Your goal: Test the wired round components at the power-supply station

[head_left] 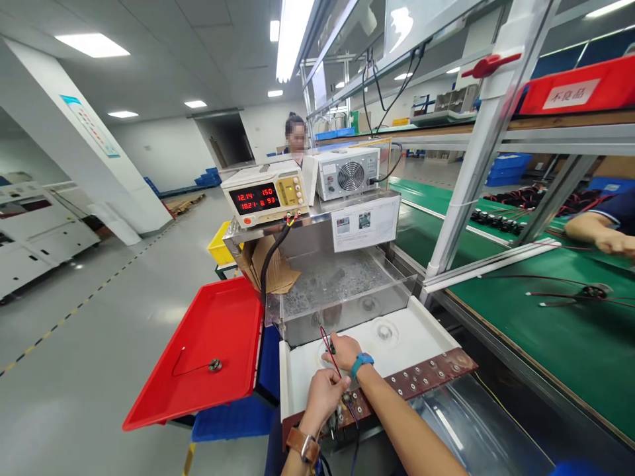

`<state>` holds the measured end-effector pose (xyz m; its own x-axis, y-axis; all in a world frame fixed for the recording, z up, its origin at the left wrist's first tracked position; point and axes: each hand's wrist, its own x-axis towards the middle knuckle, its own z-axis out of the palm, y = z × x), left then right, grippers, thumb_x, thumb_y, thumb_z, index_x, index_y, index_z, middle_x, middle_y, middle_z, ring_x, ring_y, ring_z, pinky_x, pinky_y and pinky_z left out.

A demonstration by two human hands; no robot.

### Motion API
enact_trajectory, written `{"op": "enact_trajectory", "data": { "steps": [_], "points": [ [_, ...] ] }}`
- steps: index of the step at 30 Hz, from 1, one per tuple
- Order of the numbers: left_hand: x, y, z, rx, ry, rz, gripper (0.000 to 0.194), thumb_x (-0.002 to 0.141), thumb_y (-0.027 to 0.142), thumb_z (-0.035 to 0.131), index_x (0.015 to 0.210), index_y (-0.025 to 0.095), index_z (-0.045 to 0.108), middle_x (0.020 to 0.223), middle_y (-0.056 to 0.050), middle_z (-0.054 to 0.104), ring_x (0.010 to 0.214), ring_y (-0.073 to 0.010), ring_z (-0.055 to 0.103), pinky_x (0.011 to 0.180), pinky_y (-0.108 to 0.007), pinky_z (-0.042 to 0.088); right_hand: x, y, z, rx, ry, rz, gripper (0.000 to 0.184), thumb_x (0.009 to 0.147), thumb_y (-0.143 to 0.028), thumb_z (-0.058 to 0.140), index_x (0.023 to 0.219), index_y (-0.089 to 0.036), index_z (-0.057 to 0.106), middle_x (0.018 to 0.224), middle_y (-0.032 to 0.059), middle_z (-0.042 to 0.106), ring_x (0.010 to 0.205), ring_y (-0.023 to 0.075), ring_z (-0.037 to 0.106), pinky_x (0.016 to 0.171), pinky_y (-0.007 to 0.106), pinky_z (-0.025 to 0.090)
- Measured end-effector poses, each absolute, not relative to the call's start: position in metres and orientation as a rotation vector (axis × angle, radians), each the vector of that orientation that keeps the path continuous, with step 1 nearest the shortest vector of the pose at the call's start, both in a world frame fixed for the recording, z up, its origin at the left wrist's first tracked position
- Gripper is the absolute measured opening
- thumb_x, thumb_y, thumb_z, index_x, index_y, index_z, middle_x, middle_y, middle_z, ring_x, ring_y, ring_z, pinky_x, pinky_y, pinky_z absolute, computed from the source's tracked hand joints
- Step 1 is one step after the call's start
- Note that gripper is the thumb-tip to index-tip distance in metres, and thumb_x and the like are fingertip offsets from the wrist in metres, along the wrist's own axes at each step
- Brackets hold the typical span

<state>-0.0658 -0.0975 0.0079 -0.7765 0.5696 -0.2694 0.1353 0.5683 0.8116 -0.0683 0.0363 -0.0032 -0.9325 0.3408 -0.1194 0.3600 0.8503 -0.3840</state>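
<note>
My right hand (342, 352), with a blue watch on its wrist, rests on the white tray (417, 337) and pinches a small dark part (331, 345) with thin red and black wires. My left hand (323, 395), wearing a brown watch, is closed on the wire ends at the brown terminal strip (429, 373) along the tray's front edge. Just beyond the hands stands a clear tank (347, 291) of bubbling water. A round disc (385, 330) lies on the tray to the right of my right hand.
A power supply (262, 195) with red digits and a fan-fronted unit (348, 173) sit above the tank. A red tray (208, 350) at left holds a small wired coil (214, 365). A green conveyor (546, 324) runs right, with a co-worker's hand (612, 243). Another person (296, 137) stands behind.
</note>
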Motion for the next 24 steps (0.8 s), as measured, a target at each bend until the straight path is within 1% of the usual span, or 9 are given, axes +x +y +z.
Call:
{"op": "enact_trajectory", "data": {
  "steps": [6,11,14,17,19,21,24],
  "points": [
    [-0.066,-0.099,0.009,0.600,2.304,1.133,0.029,0.065,0.040,0.063,0.050,0.021,0.048,0.052,0.002,0.051,0.055,-0.0148,0.047,0.058,-0.028,0.030,-0.068,0.034,-0.006,0.570,2.996,-0.644,0.039,0.080,-0.047,0.061,0.107,-0.019,0.059,0.096,0.0123,0.073,0.095,0.0274,0.068,0.075,0.032,0.043],
    [-0.066,-0.099,0.006,0.607,2.323,1.115,0.029,0.067,0.041,0.060,0.050,0.023,0.045,0.054,0.001,0.052,0.058,-0.0169,0.050,0.059,-0.029,0.030,-0.069,0.035,-0.008,0.552,3.002,-0.673,0.041,0.079,-0.048,0.062,0.108,-0.019,0.059,0.098,0.0127,0.073,0.095,0.0280,0.068,0.075,0.032,0.044],
    [-0.066,-0.098,0.006,0.648,2.381,1.053,0.029,0.069,0.043,0.057,0.052,0.023,0.045,0.057,-0.002,0.056,0.062,-0.0194,0.054,0.062,-0.030,0.032,-0.070,0.036,-0.006,0.544,3.001,-0.690,0.039,0.079,-0.047,0.063,0.106,-0.020,0.060,0.097,0.0114,0.074,0.095,0.0274,0.068,0.076,0.031,0.044],
    [-0.065,-0.098,0.009,0.713,2.433,1.038,0.030,0.074,0.049,0.049,0.058,0.023,0.049,0.063,-0.006,0.063,0.066,-0.0229,0.059,0.064,-0.032,0.036,-0.069,0.034,-0.001,0.565,3.034,-0.688,0.034,0.079,-0.044,0.063,0.103,-0.020,0.061,0.095,0.0105,0.074,0.092,0.0264,0.069,0.075,0.030,0.044],
    [-0.064,-0.099,0.010,0.740,2.426,1.111,0.038,0.077,0.057,0.042,0.065,0.023,0.053,0.068,-0.008,0.067,0.069,-0.0252,0.061,0.067,-0.034,0.040,-0.067,0.034,0.003,0.635,3.085,-0.734,0.033,0.079,-0.046,0.062,0.100,-0.021,0.062,0.092,0.0087,0.074,0.089,0.0255,0.069,0.073,0.029,0.044],
    [-0.066,-0.100,0.009,0.753,2.395,1.197,0.047,0.077,0.066,0.037,0.068,0.023,0.054,0.067,-0.007,0.066,0.069,-0.0267,0.062,0.070,-0.036,0.043,-0.066,0.040,0.008,0.815,3.139,-0.873,0.032,0.079,-0.048,0.061,0.097,-0.022,0.062,0.087,0.0049,0.073,0.084,0.0229,0.068,0.070,0.028,0.043],
    [-0.075,-0.101,0.002,0.755,2.330,1.231,0.056,0.072,0.078,0.037,0.071,0.024,0.053,0.061,-0.004,0.063,0.068,-0.0278,0.063,0.072,-0.039,0.047,-0.058,0.072,0.017,1.301,3.131,-1.226,0.029,0.079,-0.050,0.061,0.091,-0.023,0.060,0.075,-0.0007,0.070,0.072,0.0169,0.065,0.064,0.024,0.042]
  ]
}}
